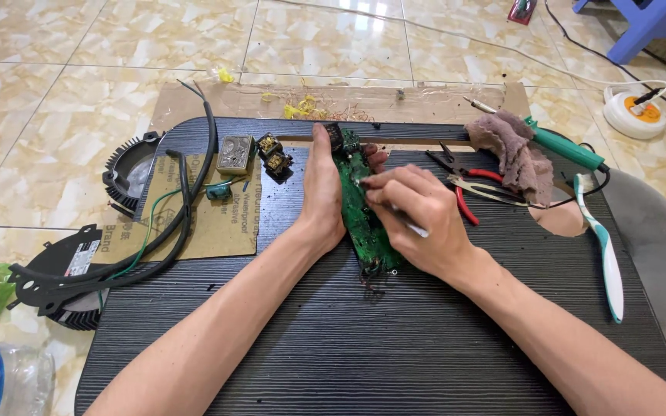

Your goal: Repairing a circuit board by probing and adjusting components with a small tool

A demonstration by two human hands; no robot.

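A green circuit board [361, 212] is stood on edge at the centre of the dark table [395, 339]. It's braced by the left hand [324, 192], laid flat & open against its left side, fingers straight. A thin silvery tool [412, 226] is pinched in the closed right hand [418, 219], w/ fingertips touching the board. Further right: red-handled pliers [468, 185], a toothbrush [603, 239]. Further back: a rag [516, 152], a green soldering iron [560, 144], small components [274, 156] by the cardboard sheet [217, 219].
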